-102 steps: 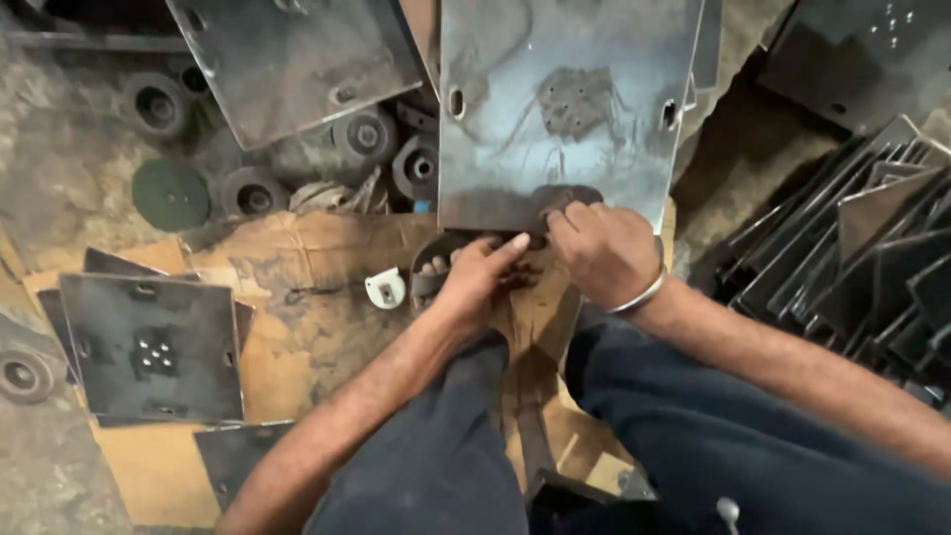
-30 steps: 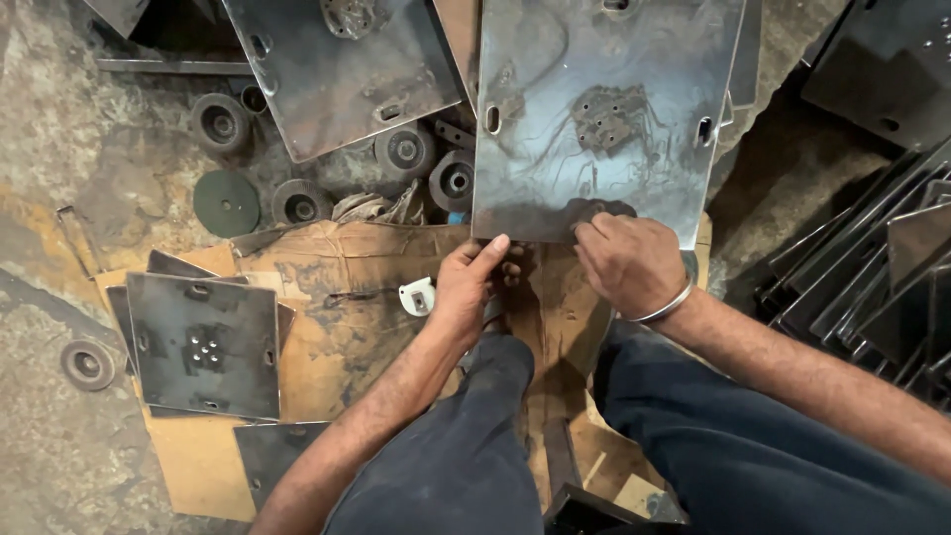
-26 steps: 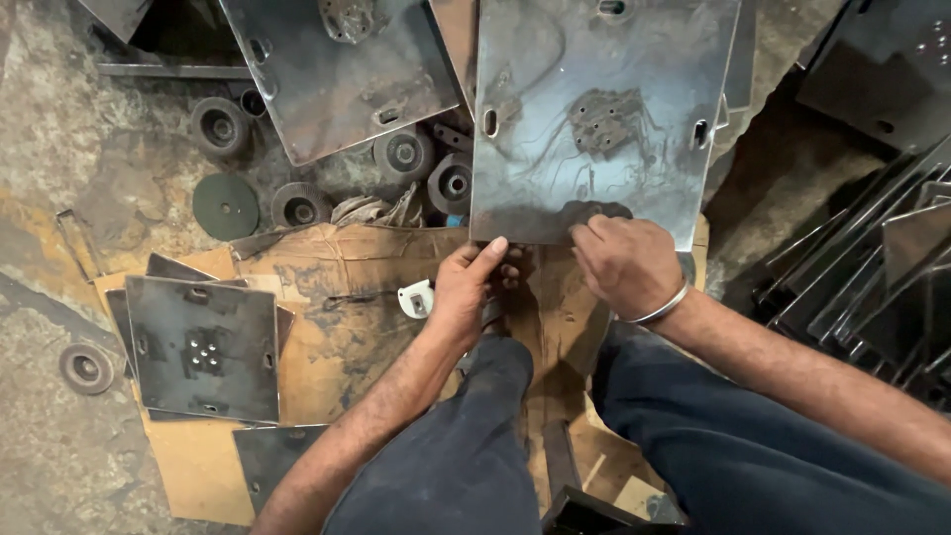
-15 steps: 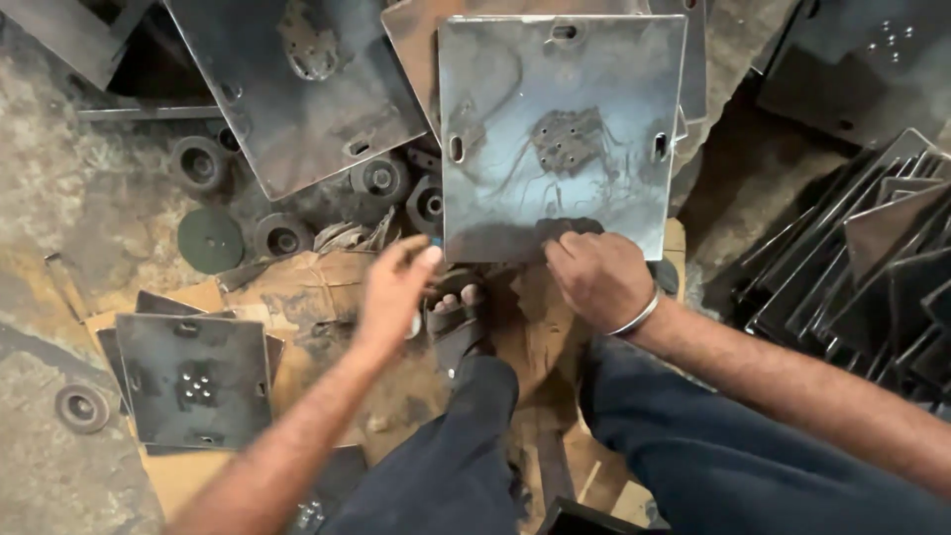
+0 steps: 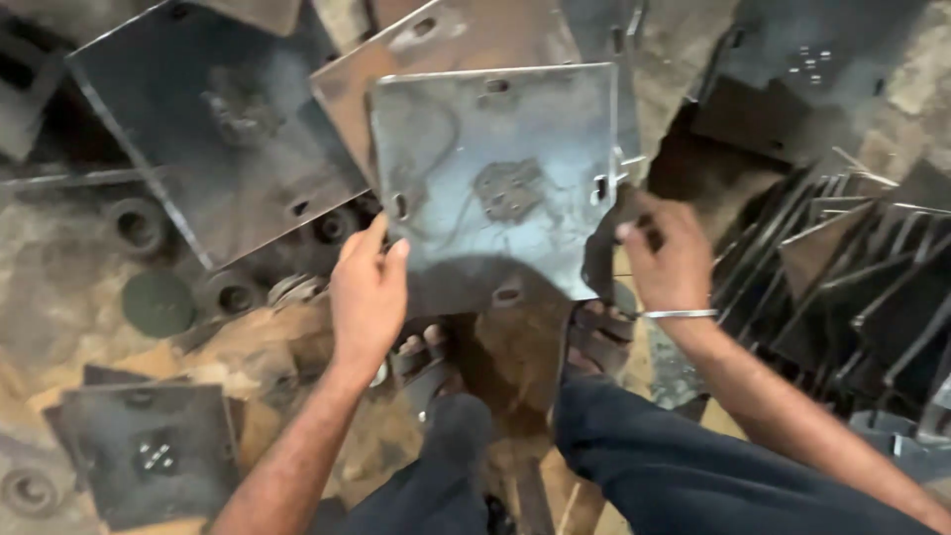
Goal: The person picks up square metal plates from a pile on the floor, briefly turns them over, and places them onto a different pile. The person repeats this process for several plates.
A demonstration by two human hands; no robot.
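Observation:
A square grey steel plate [image 5: 495, 178] with slotted holes near its edges and a small hole cluster in the middle is held up in front of me, tilted. My left hand [image 5: 369, 289] grips its lower left edge. My right hand [image 5: 666, 248], with a metal bangle on the wrist, holds its right edge. Below the plate, my feet in sandals [image 5: 428, 359] rest on cardboard.
More square plates [image 5: 213, 109] lie flat behind and to the left. Round metal bushings [image 5: 134, 226] and a dark disc [image 5: 157, 302] sit on the dirty floor. A stack of upright plates [image 5: 862, 287] leans at the right. Another plate [image 5: 149, 456] lies at lower left.
Both hands have moved from the plate's near edge to its left and right sides, and the plate has been lifted and tilted up off the pile.

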